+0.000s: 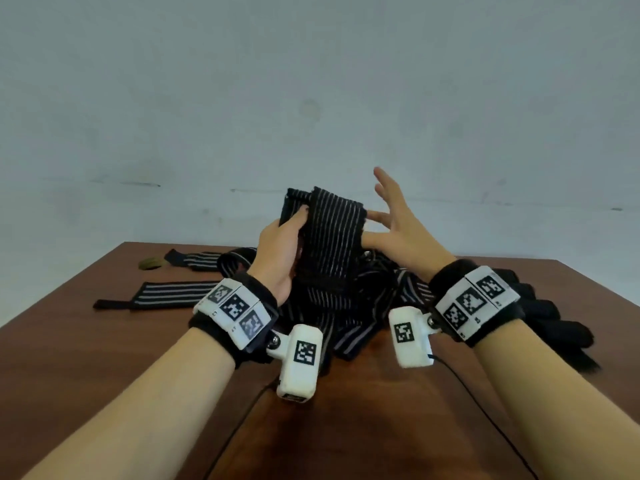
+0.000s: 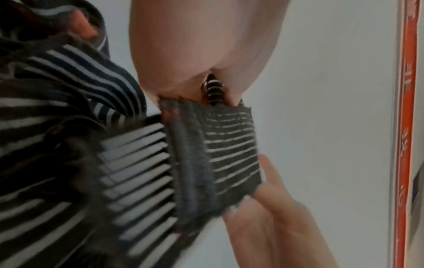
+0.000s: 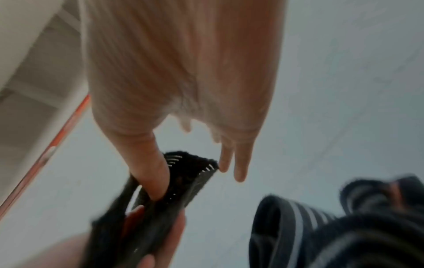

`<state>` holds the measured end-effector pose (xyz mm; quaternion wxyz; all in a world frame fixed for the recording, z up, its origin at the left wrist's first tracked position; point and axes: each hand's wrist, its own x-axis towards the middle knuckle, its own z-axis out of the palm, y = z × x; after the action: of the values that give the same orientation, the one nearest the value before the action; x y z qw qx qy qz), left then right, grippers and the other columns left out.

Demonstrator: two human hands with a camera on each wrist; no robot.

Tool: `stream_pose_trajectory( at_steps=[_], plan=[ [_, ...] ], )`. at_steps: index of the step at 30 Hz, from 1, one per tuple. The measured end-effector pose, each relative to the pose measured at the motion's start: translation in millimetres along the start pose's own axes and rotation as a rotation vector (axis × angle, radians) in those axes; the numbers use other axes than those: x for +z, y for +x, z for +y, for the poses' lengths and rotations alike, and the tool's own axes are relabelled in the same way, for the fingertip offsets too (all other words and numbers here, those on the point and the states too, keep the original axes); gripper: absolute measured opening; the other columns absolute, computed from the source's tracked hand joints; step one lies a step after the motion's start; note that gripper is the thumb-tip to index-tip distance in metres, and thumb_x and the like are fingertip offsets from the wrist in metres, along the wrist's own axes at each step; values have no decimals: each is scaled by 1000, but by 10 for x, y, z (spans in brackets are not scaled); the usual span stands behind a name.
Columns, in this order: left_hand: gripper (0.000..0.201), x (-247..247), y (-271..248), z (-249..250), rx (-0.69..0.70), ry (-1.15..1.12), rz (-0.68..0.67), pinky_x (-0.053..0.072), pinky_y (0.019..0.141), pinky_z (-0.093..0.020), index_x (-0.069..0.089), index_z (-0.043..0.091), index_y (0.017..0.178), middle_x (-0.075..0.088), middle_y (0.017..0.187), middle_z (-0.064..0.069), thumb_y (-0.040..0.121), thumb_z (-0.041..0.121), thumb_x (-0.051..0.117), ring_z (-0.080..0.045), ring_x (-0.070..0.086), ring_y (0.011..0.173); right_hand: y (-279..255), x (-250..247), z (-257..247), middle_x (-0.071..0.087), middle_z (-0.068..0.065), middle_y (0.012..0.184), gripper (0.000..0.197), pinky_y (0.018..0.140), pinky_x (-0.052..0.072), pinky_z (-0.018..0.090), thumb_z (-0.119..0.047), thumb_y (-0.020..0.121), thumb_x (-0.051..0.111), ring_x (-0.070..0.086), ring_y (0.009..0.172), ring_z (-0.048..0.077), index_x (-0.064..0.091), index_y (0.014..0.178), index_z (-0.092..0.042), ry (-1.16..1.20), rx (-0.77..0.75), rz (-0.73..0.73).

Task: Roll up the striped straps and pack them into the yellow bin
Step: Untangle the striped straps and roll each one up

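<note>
A black strap with thin white stripes (image 1: 330,237) is held upright above the table, its top end folded over. My left hand (image 1: 294,221) grips its left edge, thumb on the near side and fingers behind. My right hand (image 1: 379,220) is at the right edge with fingers straight and spread. Its thumb (image 3: 149,166) is tucked into the fold and one fingertip touches the edge. The strap's lower part hangs into a tangled pile of striped straps (image 1: 346,317). The yellow bin is not in view.
On the brown table (image 1: 104,358), two striped straps lie flat at the left (image 1: 166,296) (image 1: 197,259), beside a small olive object (image 1: 150,263). Dark rolled bundles (image 1: 540,313) sit at the right. A pale wall stands behind.
</note>
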<state>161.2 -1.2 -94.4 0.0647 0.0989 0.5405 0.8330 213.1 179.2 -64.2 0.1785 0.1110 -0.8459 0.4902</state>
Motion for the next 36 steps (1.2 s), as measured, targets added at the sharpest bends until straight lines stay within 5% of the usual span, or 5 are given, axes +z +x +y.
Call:
stream_pose_trajectory(
  at_steps=[4, 8, 21, 27, 36],
  plan=[
    [31, -109, 35, -4, -9, 44, -79, 60, 86, -40, 73, 18, 124, 78, 116, -7, 106, 34, 53, -24, 75, 106, 210, 50, 146, 48, -11, 151, 65, 118, 32, 29, -1, 84, 69, 42, 139, 3, 57, 141, -32, -331, -213, -18],
    [28, -258, 182, -37, -60, 142, -118, 55, 85, -37, 76, 17, 120, 78, 114, -5, 100, 34, 64, -23, 73, 103, 300, 155, 320, 76, -13, 94, 28, 83, 52, 25, -1, 91, 64, 70, 91, 1, 76, 100, -24, -252, -138, 73],
    [26, -308, 299, -4, -275, 60, -255, 52, 76, -34, 66, 15, 97, 67, 86, -2, 98, 41, 58, -19, 64, 74, 322, 95, 317, 58, 14, 86, 33, 68, 42, 34, -15, 92, 55, 54, 75, 21, 56, 103, 16, 333, -4, 147],
    [53, -313, 284, 41, -149, 150, -321, 51, 74, -31, 59, 7, 136, 67, 68, 8, 89, -13, 45, -6, 57, 55, 279, 52, 335, 73, -11, 79, 26, 63, 54, 14, -5, 107, 41, 68, 68, -3, 65, 101, -11, 285, 54, 114],
    [21, -262, 242, 11, -116, 303, -261, 49, 70, -30, 78, 8, 107, 69, 87, -4, 98, 22, 65, -15, 62, 75, 275, 165, 297, 62, -17, 49, 46, 50, 45, 10, 5, 104, 42, 57, 48, -9, 57, 67, -17, 210, 109, 170]
  ],
)
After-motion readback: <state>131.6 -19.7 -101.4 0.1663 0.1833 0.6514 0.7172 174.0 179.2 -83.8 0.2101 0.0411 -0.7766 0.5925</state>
